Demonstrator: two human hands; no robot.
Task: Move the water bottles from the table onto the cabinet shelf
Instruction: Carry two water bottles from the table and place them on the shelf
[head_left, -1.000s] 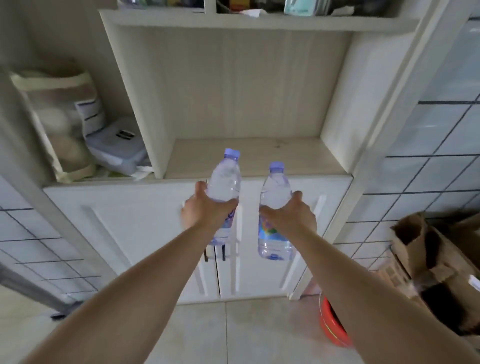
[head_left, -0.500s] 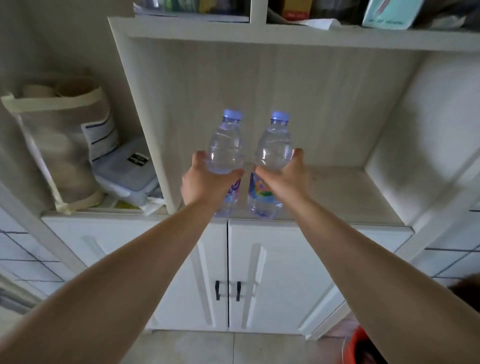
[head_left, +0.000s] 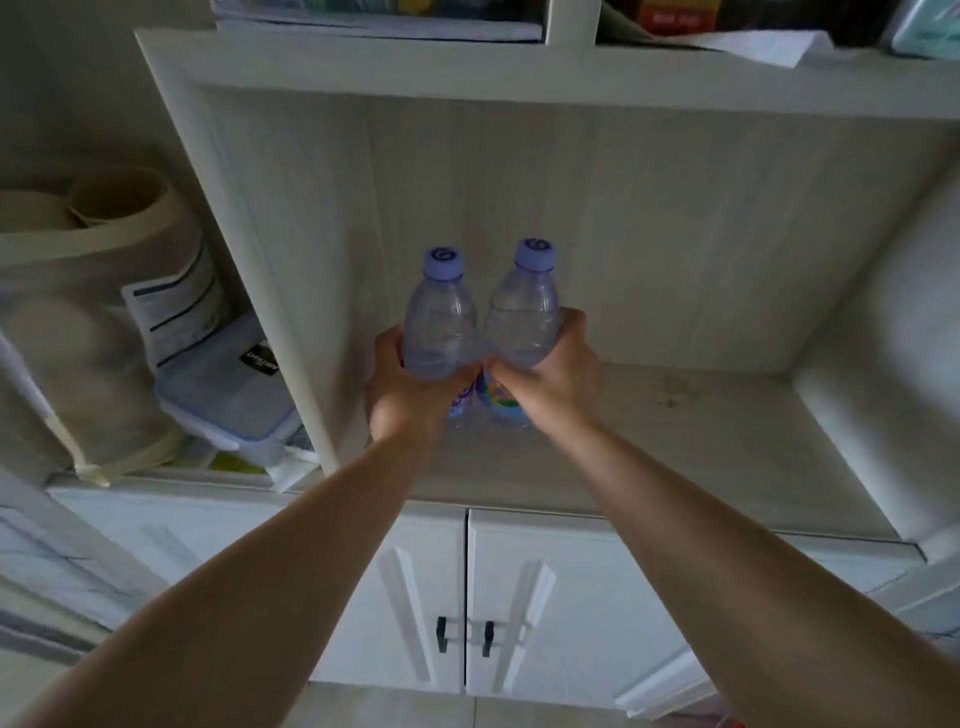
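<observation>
1. Head view: the left hand (head_left: 410, 400) grips one bottle (head_left: 440, 327) and the right hand (head_left: 553, 376) grips the other bottle (head_left: 524, 317), both at mid-body, probably for upright control.
2. The bottles touch, over the shelf (head_left: 701, 431) near its front-left corner; contact with it is unclear.

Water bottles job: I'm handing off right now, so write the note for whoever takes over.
Left hand grips the left bottle; right hand grips the right bottle.
Both bottles are upright, side by side, over the left part of the open cabinet shelf. Whether their bases already rest on it is hidden by the hands.
Done: both carried into the shelf bay.
Left: set them down, release the fingers, withdraw. No table in view, so check for more bottles.
</observation>
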